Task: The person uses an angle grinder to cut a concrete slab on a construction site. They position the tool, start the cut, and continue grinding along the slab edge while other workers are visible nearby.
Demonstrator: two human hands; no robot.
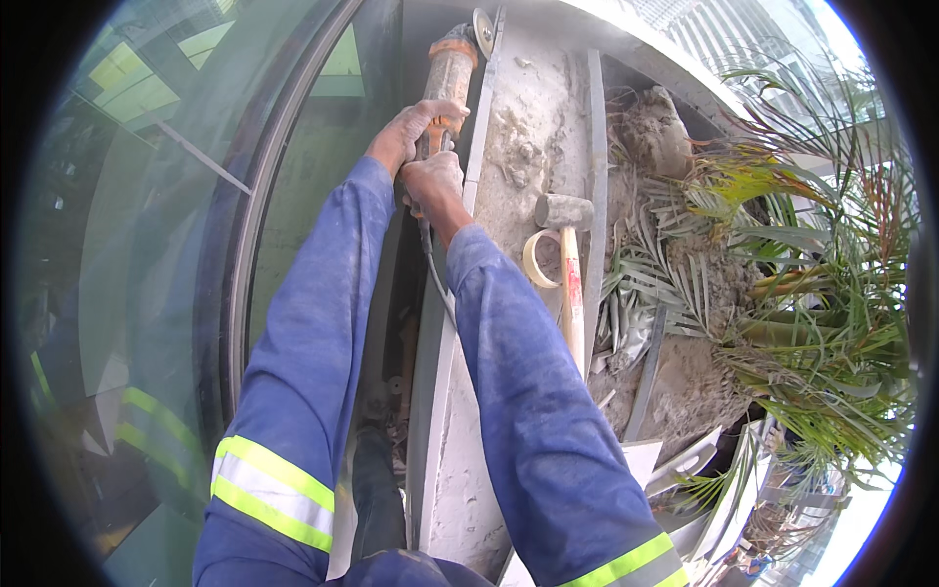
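Both my hands grip a dusty orange angle grinder (450, 83) out ahead of me. My left hand (419, 127) wraps round its body, and my right hand (433, 183) closes on the rear handle below. At the far end, the grinder's disc (483, 33) stands against or very close to the upper edge of a grey slab strip (486, 108); contact is hard to tell. A power cord (436, 269) hangs from the handle. Right of my hands, a mallet (564, 211) with a wooden handle lies beside a roll of tape (541, 259) on the ledge.
A glass wall (161, 245) with a dark frame (256, 196) runs along my left. Rough mortar (528, 117) covers the ledge top. To the right lie a planting bed with palm fronds (822, 293), a rock (657, 132) and loose slab offcuts (685, 460).
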